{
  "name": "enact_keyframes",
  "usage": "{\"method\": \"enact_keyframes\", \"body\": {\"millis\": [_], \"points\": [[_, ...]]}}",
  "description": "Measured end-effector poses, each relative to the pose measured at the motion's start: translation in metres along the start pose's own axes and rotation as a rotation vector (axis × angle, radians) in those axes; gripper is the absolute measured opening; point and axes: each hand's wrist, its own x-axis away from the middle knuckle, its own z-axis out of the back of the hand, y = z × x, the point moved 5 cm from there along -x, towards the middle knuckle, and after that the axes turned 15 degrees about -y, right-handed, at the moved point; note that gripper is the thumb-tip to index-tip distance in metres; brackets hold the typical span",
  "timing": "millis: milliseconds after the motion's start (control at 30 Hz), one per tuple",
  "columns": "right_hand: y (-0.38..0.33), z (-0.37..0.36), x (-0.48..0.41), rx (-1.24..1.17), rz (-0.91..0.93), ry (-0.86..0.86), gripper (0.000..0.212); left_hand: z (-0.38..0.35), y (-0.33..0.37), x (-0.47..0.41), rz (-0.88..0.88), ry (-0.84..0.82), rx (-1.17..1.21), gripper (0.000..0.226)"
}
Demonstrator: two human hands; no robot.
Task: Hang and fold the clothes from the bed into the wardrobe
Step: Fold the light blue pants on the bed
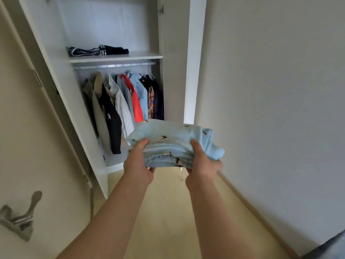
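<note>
My forearms (115, 212) enter from the bottom edge, bare, both extended forward. Left hand (138, 161) grips the left end of the folded light-blue garment (173, 139): thumb on top, fingers curled under the stack. Right hand (203, 165) grips the right end the same way, thumb over the top layer, fingers beneath. The garment is a thick fold of several layers with small dark bird-like motifs; one loose corner hangs off past my right hand. It is held in the air, roughly level, resting on nothing, in front of the open wardrobe (194, 53) and below its shelf (115, 58). On that shelf: one folded dark garment with white stripes (99, 50), lying from the left end to past the middle. Directly under the shelf runs the rail (115, 65); hanging clothes (121, 101) fill it from left end to right end: grey, black, white, red, pale blue, a floral print, navy. The light-blue fold overlaps the lower hems of the red and blue items in view; whether it touches them I cannot tell. Pale floor (168, 212) below my arms. Metal door handle (20, 219) at lower left; plain wall (270, 90) at right.
</note>
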Motion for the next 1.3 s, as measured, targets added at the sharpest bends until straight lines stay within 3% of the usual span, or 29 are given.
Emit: {"method": "enact_keyframes", "body": {"millis": [233, 533, 700, 1033, 1233, 1300], "points": [[0.025, -0.122, -0.119, -0.010, -0.039, -0.095, 0.106, -0.005, 0.083, -0.132, -0.129, -0.002, 0.105, 0.052], [0.014, -0.265, -0.311, -0.014, -0.030, -0.296, 0.064, -0.063, 0.185, -0.316, -0.277, -0.014, 0.109, 0.045], [0.000, -0.345, -0.408, -0.005, -0.007, -0.358, 0.093, -0.101, 0.243, -0.406, -0.337, -0.032, 0.086, 0.045], [0.007, -0.488, -0.579, -0.043, 0.108, -0.480, 0.085, -0.138, 0.343, -0.590, -0.461, -0.103, 0.102, 0.043], [0.003, -0.597, -0.678, -0.033, 0.178, -0.542, 0.101, -0.166, 0.434, -0.711, -0.495, -0.182, 0.084, 0.047], [-0.002, -0.638, -0.709, -0.026, 0.197, -0.559, 0.098, -0.176, 0.465, -0.750, -0.496, -0.192, 0.069, 0.048]]}}
